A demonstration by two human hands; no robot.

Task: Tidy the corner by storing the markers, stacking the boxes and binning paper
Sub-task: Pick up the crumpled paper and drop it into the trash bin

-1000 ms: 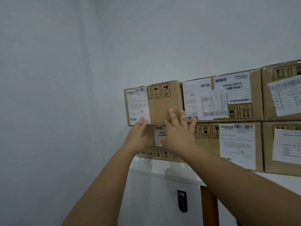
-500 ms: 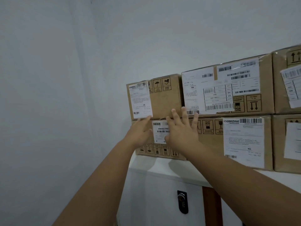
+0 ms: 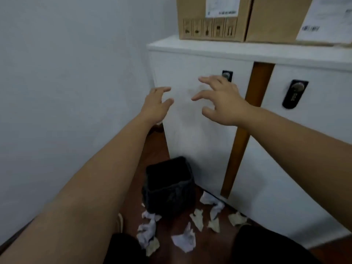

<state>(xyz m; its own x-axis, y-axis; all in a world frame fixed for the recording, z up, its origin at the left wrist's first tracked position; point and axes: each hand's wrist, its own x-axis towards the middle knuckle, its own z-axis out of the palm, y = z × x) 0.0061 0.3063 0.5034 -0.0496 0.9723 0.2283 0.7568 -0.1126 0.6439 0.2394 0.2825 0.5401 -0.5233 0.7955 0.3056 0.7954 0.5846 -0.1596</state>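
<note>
My left hand [image 3: 156, 103] and my right hand [image 3: 221, 100] hang in the air in front of the white cabinet [image 3: 200, 54], fingers spread and loosely bent, holding nothing. Two brown cardboard boxes [image 3: 213, 18] stand side by side on the cabinet top, cut off by the upper frame edge. A black bin [image 3: 169, 189] stands on the dark floor below, against the cabinet's left corner. Several crumpled paper balls [image 3: 183, 240] lie scattered on the floor around and in front of the bin. No markers are in view.
A grey wall [image 3: 66, 92] closes the left side. The cabinet has two doors with black locks [image 3: 294, 93] and a wooden strip [image 3: 245, 128] between them. My dark-clad legs [image 3: 266, 246] fill the bottom of the frame.
My hands came off the stacked boxes and dropped in front of the cabinet door. My view tilted down from the boxes to the floor, bin and paper.
</note>
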